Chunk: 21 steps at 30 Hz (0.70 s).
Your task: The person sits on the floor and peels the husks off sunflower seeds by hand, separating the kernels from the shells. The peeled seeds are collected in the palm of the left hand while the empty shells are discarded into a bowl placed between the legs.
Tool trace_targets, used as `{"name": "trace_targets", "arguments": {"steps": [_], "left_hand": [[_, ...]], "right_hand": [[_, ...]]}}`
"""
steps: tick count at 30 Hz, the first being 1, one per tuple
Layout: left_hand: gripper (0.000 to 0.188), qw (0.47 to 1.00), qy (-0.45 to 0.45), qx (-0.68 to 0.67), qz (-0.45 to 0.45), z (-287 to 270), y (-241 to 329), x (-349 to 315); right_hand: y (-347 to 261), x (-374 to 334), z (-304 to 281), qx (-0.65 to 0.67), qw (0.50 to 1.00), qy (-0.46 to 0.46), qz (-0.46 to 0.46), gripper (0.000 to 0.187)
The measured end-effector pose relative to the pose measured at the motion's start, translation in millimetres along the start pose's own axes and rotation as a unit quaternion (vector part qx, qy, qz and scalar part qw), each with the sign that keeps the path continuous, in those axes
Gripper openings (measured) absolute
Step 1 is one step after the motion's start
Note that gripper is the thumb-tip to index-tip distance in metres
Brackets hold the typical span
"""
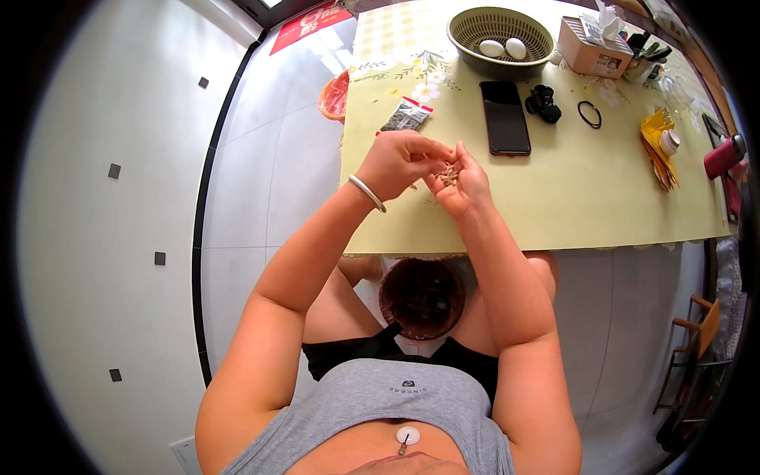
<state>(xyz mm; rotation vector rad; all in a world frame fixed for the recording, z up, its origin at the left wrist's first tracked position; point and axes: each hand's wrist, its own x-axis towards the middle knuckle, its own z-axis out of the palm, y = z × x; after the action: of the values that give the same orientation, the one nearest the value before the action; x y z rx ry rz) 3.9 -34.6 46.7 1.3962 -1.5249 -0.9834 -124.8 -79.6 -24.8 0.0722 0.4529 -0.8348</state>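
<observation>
Over the near part of the table, my two hands meet. My right hand is cupped, palm up, around a small heap of light brown pieces that look like seeds or shells. My left hand, with a silver bangle at its wrist, reaches across to that palm. Its fingers are bent together at the heap, and whatever they pinch is hidden. Just beyond the left hand lies a small clear packet with a red edge and dark contents.
A green basket holds two white eggs. A black phone, a small black object, a black hair tie and a tissue box share the table. Below its front edge, a dark bin stands between my legs.
</observation>
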Motion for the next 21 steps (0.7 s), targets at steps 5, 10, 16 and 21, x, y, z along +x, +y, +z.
{"name": "trace_targets", "arguments": {"steps": [5, 10, 16, 21], "left_hand": [[0.014, 0.954, 0.081, 0.284, 0.054, -13, -24, 15], [0.009, 0.882, 0.067, 0.465, 0.034, -5, -56, 6], [0.008, 0.868, 0.053, 0.493, 0.031, -3, -59, 12], [0.015, 0.982, 0.074, 0.175, 0.012, -3, -32, 16]], "right_hand": [[-21, 21, -34, 0.093, 0.993, -0.07, -0.005, 0.033], [-31, 20, -35, 0.179, 0.98, -0.082, -0.02, 0.035], [-27, 8, -7, 0.123, 0.99, 0.019, -0.062, 0.038], [-23, 9, -11, 0.042, 0.999, 0.018, -0.007, 0.04]]}}
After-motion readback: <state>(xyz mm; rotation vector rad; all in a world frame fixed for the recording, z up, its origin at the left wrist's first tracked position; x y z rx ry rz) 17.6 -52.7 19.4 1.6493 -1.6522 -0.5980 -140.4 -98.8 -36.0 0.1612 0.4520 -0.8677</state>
